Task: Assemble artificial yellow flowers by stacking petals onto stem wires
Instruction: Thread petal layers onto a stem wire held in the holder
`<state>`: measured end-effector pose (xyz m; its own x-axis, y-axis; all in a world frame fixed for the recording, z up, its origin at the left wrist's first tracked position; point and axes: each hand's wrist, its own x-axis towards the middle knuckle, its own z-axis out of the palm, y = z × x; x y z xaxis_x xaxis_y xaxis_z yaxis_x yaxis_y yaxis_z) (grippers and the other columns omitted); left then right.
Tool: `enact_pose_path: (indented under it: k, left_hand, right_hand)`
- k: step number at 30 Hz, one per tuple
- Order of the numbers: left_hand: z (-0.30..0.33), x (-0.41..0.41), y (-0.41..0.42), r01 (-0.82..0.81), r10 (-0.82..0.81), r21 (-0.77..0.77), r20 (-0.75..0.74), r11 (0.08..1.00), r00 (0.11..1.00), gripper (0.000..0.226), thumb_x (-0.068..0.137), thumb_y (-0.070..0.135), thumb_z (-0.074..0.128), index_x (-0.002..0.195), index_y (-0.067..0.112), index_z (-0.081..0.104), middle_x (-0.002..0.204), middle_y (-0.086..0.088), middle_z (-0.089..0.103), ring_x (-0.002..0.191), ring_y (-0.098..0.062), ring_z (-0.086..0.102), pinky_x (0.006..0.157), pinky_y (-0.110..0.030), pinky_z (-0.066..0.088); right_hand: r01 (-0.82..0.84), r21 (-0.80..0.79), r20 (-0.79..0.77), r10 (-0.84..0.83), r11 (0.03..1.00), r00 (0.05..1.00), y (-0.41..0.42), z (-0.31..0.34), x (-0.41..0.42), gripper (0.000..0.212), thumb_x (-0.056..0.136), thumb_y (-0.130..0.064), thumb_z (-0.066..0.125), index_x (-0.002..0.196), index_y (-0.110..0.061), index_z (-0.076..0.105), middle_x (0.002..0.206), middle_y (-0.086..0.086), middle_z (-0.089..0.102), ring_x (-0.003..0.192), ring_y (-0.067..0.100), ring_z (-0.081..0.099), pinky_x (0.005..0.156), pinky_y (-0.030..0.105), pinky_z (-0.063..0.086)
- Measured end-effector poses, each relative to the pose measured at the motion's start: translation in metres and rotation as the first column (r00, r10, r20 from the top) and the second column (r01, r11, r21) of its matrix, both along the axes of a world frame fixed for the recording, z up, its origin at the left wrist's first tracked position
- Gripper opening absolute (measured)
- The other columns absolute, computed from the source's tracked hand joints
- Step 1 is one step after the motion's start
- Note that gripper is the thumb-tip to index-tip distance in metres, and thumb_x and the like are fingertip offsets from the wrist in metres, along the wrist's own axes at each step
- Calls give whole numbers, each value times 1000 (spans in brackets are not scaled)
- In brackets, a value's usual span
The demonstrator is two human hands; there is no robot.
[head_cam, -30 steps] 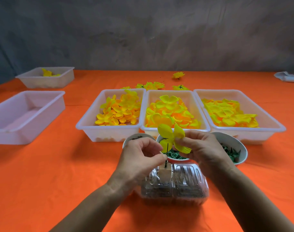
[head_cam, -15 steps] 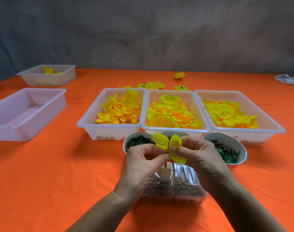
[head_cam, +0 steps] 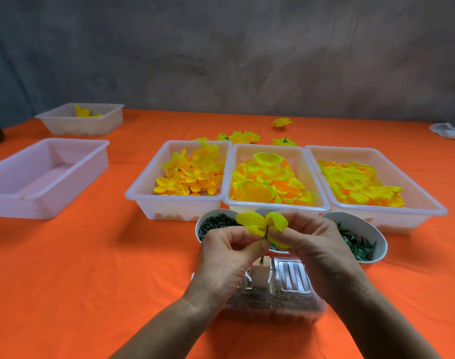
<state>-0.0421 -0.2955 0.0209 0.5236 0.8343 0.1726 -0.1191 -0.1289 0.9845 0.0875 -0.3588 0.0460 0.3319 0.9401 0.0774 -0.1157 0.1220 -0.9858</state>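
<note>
Far to your left on the orange tablecloth (head_cam: 91, 268) sits an empty white tray (head_cam: 43, 177), and behind it a smaller tray (head_cam: 81, 120) holding a few yellow petals. Moving right, three white trays stand side by side: the left petal tray (head_cam: 179, 182) with small orange-yellow petals, the middle petal tray (head_cam: 275, 180) with larger bright yellow petals, and the right petal tray (head_cam: 371, 185) with flat yellow ones. Behind them a few finished yellow flowers (head_cam: 239, 137) lie on the cloth.

Just in front of the trays, a bowl of dark green pieces (head_cam: 213, 225) stands on the left, and your left hand (head_cam: 226, 257) pinches the thin dark stem wire (head_cam: 266, 233) between thumb and curled fingers. A yellow petal layer (head_cam: 260, 224) sits on that wire, above your fingertips. Your right hand (head_cam: 314, 250) pinches the petal layer from the other side, fingers curled round it. Below both hands lies a clear plastic container (head_cam: 278, 291), with a small pale block (head_cam: 260, 274) on top. Further right stands a white bowl of green leaf pieces (head_cam: 361, 242), and at the far right edge a crumpled white item (head_cam: 449, 130).
</note>
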Motion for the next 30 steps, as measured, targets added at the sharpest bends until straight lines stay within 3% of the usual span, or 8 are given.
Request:
enact_pose_path:
  k: [6, 10, 15, 19, 21, 23, 25, 30]
  left_hand:
    - [-1, 0, 2, -6, 6, -1, -5, 1000, 1000, 2, 76, 7, 74, 74, 5, 74, 77, -9, 72, 74, -13, 62, 75, -32, 50]
    - [-2, 0, 3, -22, 22, 1, -33, 1000, 999, 6, 76, 8, 76, 72, 6, 73, 79, -16, 72, 74, -17, 62, 76, -39, 51]
    - [-1, 0, 2, -6, 5, -8, -38, 1000, 999, 12, 73, 11, 77, 73, 0, 71, 79, -20, 71, 74, -20, 60, 74, -39, 49]
    - [-1, -1, 2, -8, 8, 10, -21, 1000, 1000, 15, 79, 11, 75, 78, -3, 68, 77, -24, 67, 72, -23, 58, 70, -41, 47]
    - [1, -1, 1, 9, -9, 4, -8, 1000, 1000, 16, 78, 13, 75, 81, -2, 71, 85, -26, 69, 77, -36, 64, 79, -52, 50]
    - [5, 0, -2, 27, -27, -12, 17, 1000, 999, 35, 71, 28, 80, 82, -3, 69, 86, -29, 68, 75, -31, 61, 80, -53, 50]
    - [5, 0, -2, 28, -28, -13, 31, 1000, 999, 46, 64, 38, 85, 83, -1, 70, 87, -28, 68, 78, -21, 57, 77, -50, 51]
    - [4, -1, -1, 23, -24, 20, 34, 1000, 999, 25, 62, 33, 79, 80, 16, 74, 79, -4, 72, 74, -11, 61, 72, -29, 53]
  right_hand:
    - [-16, 53, 24, 14, 998, 1000, 0, 0, 1, 26, 62, -26, 73, 82, -9, 75, 89, 16, 73, 81, 23, 69, 81, 43, 55]
    - [-15, 151, 43, 8, 988, 999, -1, 0, 1, 15, 67, -14, 69, 77, -4, 73, 79, 14, 73, 72, 18, 66, 66, 25, 56]
    - [-13, 273, 220, -49, 962, 974, -2, 0, 2, 17, 71, -11, 71, 82, 2, 72, 84, 22, 71, 81, 34, 69, 75, 41, 58]
    - [-8, 384, 459, -183, 923, 869, -3, -4, 4, 13, 73, -19, 68, 82, -11, 74, 84, 1, 74, 83, 20, 70, 75, 30, 56]
    - [-1, 440, 524, -256, 898, 812, -4, -7, 6, 14, 73, -11, 66, 84, -15, 73, 85, -2, 74, 84, 14, 69, 74, 29, 55]
    - [-8, 488, 597, -327, 873, 733, -5, -10, 8, 19, 73, -3, 65, 87, -13, 72, 89, -1, 73, 88, 14, 69, 75, 32, 55]
    - [-34, 524, 649, -374, 851, 663, -5, -12, 9, 13, 78, -6, 63, 86, -9, 73, 92, 1, 71, 89, 15, 68, 73, 35, 55]
    - [-82, 562, 727, -445, 823, 524, -4, -13, 8, 22, 87, -15, 56, 83, -2, 74, 94, 2, 69, 88, 20, 66, 71, 35, 52]
